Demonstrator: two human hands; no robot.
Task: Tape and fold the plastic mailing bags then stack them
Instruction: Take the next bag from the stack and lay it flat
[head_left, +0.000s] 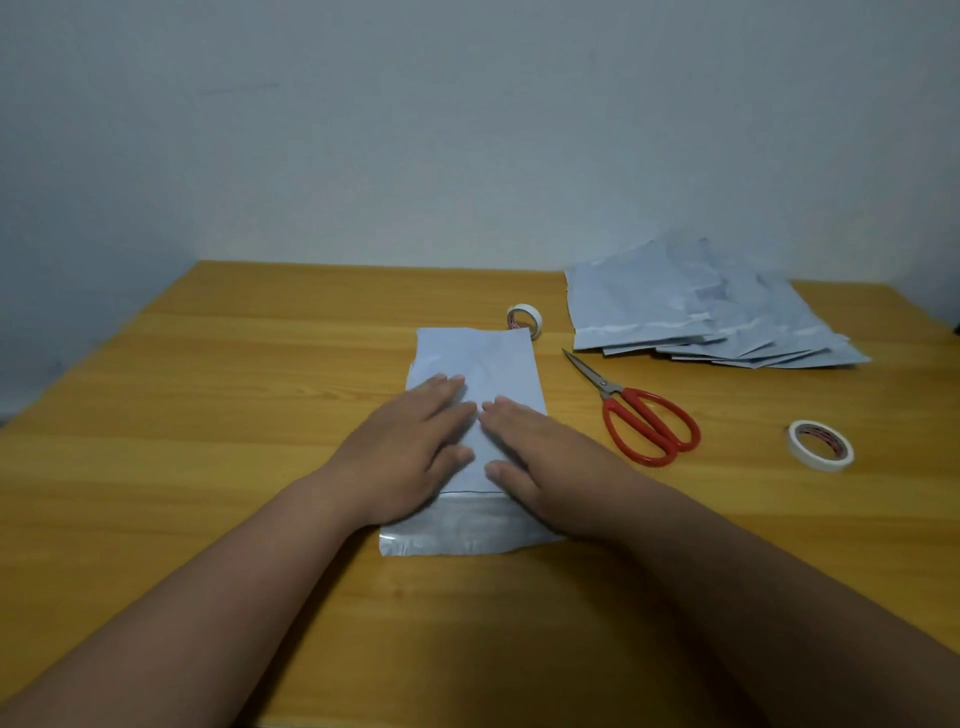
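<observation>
Plastic bag (483, 358) is pressed flat on the bench (234, 374) by left hand (410, 441) and right hand (540, 457), fingers straight, nothing gripped.

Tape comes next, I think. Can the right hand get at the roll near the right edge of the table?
Probably yes: the right hand lies flat on the bag, holding nothing, and only bare table separates it from the roll.

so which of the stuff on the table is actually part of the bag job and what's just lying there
Part of the job:
- mailing bag, pressed flat under left hand and right hand
- pile of bags
- tape roll behind the bag
- tape roll at right
- red scissors, likely for cutting tape

Just lying about:
- nothing visible on the wooden table
</observation>
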